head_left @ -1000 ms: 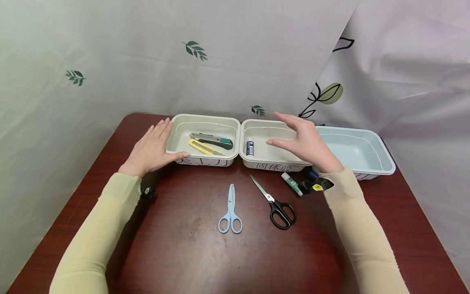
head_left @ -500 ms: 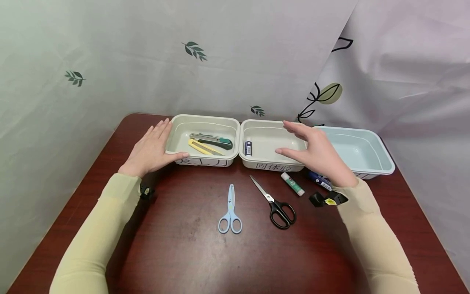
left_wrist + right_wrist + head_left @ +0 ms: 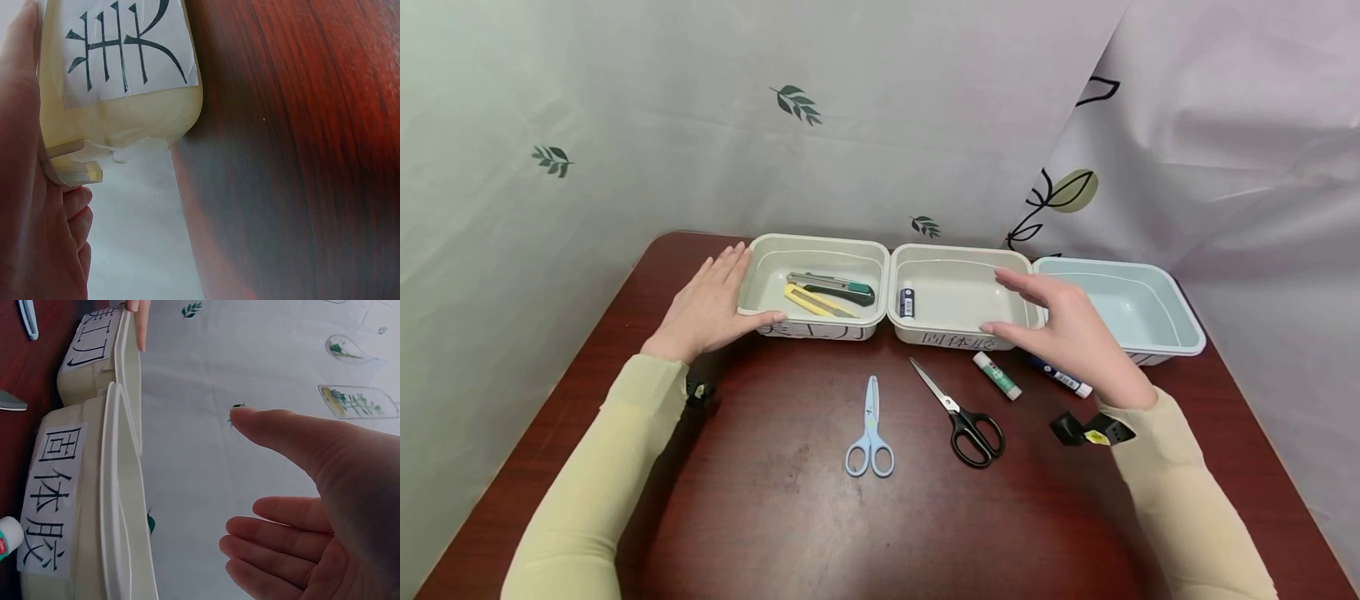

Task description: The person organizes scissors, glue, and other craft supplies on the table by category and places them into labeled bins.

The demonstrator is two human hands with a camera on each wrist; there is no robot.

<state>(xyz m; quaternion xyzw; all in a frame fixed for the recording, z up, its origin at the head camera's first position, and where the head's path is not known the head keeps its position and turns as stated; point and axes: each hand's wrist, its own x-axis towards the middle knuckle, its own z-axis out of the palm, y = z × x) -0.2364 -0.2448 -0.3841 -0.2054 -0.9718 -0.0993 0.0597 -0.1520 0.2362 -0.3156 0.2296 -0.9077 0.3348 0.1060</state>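
My left hand (image 3: 707,302) rests against the left end of the left bin (image 3: 814,242), fingers straight and thumb along its front rim; the left wrist view shows the bin's labelled front (image 3: 125,112). Two craft knives, one green-grey (image 3: 842,288) and one yellow (image 3: 812,302), lie inside. My right hand (image 3: 1067,329) hovers over the right end of the middle bin (image 3: 962,252), fingers spread and holding nothing. In that bin lies a dark blue glue stick (image 3: 907,302). On the table are a green glue stick (image 3: 997,377) and a blue one (image 3: 1066,379), partly hidden by the right hand.
A pale blue bin (image 3: 1138,304) stands at the right end of the row. Blue scissors (image 3: 871,429) and black-handled scissors (image 3: 962,417) lie on the dark wooden table (image 3: 760,500) in front. A patterned cloth (image 3: 700,125) hangs behind.
My right hand has drawn back to the right and toward me, away from the middle bin's centre, uncovering more of the blue glue stick on the table. The left hand has not moved.
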